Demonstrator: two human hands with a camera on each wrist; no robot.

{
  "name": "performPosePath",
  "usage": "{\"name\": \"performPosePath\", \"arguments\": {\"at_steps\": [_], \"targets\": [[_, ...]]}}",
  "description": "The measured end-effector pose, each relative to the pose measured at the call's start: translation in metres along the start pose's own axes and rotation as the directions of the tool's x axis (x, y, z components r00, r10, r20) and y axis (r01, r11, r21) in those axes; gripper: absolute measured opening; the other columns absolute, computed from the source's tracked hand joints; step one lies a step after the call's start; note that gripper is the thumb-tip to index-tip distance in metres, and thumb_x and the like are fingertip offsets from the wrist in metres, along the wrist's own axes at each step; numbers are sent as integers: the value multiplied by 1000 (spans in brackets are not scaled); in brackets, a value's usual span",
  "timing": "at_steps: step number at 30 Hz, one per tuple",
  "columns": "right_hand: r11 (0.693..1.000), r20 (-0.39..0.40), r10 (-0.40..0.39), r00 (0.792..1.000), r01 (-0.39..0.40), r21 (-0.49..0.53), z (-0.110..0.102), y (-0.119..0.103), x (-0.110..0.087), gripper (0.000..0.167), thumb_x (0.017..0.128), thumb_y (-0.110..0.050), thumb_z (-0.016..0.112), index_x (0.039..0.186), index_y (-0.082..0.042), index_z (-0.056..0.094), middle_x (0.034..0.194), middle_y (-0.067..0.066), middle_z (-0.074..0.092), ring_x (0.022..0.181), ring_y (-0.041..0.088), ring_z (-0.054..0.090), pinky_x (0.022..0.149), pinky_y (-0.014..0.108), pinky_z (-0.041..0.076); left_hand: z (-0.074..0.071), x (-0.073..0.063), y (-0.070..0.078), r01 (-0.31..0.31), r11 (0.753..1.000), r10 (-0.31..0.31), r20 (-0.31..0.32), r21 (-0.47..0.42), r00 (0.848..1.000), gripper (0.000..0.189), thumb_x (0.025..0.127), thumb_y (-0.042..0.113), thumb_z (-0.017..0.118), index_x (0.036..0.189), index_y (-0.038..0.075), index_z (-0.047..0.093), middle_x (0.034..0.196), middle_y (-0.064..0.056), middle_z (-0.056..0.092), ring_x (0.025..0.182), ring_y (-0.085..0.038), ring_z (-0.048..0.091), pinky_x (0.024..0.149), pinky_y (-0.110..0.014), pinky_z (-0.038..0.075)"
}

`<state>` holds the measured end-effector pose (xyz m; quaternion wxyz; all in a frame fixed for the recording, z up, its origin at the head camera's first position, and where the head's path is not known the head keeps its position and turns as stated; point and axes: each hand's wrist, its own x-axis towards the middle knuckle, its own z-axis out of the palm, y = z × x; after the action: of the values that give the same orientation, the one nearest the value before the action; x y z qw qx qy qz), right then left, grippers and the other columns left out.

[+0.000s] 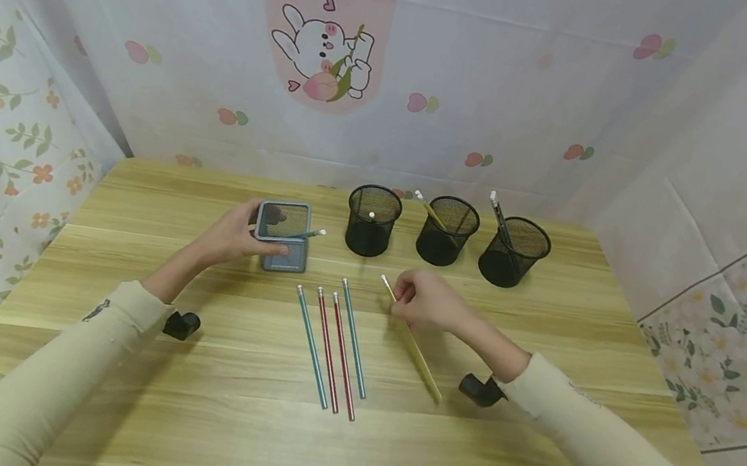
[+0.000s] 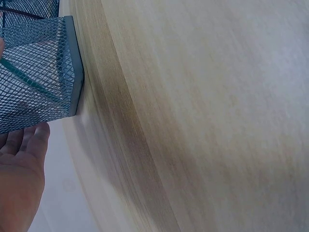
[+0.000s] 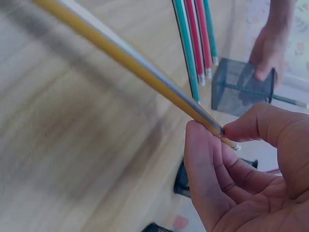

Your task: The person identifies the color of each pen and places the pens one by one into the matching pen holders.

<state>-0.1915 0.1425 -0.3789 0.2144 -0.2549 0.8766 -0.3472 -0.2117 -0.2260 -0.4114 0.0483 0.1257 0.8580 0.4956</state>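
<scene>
My left hand point(image 1: 237, 234) grips a square grey-blue mesh pen holder point(image 1: 285, 258) by its sides, with the thumb on the near face. A green pencil point(image 1: 314, 234) leans inside it, its white eraser end past the rim. In the right wrist view, the thumb and fingertips of my right hand point(image 3: 251, 169) pinch a yellow pencil point(image 3: 145, 75) close to its eraser end. The head view shows that pencil slanting down toward the front right. Left of it, two red pencils point(image 1: 329, 350) and two blue-green pencils point(image 1: 313, 347) lie side by side on the table.
Three round black mesh cups stand along the back: a left cup point(image 1: 367, 238), a middle cup point(image 1: 441, 245) and a right cup point(image 1: 503, 266), each with something upright or leaning in it. A printed curtain point(image 1: 517, 68) hangs behind the wooden table point(image 1: 226, 422).
</scene>
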Motion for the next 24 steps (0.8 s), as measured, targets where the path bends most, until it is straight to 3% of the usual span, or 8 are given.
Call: {"name": "performPosePath", "arguments": {"at_steps": [6,11,18,24], "targets": [[998,-56,-59,997,58,-18,-12,1,-3,6,84,4,64,88,1,61,73,5,62,51,18,60,54,29,53,-1,0,1,8,1000,-8,0,15,1000,76,82,16,89,138,-8,44,133,-27,54,128,-42,50,105,-54,42],[998,-83,-47,995,44,-39,-17,-2,-5,7,84,4,62,90,0,63,75,4,62,53,13,56,51,28,49,-1,-1,1,9,1000,-9,-3,11,1000,76,81,15,89,138,-8,44,133,-26,54,128,-41,50,105,-54,42],[994,-121,-91,988,83,-73,-24,-2,-7,8,84,4,61,88,-3,63,74,3,62,61,14,52,53,28,42,0,-1,1,2,1000,-2,0,14,1000,75,82,17,88,138,-9,45,131,-26,56,127,-41,51,105,-54,41],[986,-170,-150,974,135,-96,-33,-2,-8,10,82,5,62,88,-2,64,74,2,64,65,16,58,57,29,45,0,-1,2,5,1000,-4,-2,22,1000,77,82,19,88,139,-9,44,132,-26,56,127,-40,51,106,-54,40]]}}
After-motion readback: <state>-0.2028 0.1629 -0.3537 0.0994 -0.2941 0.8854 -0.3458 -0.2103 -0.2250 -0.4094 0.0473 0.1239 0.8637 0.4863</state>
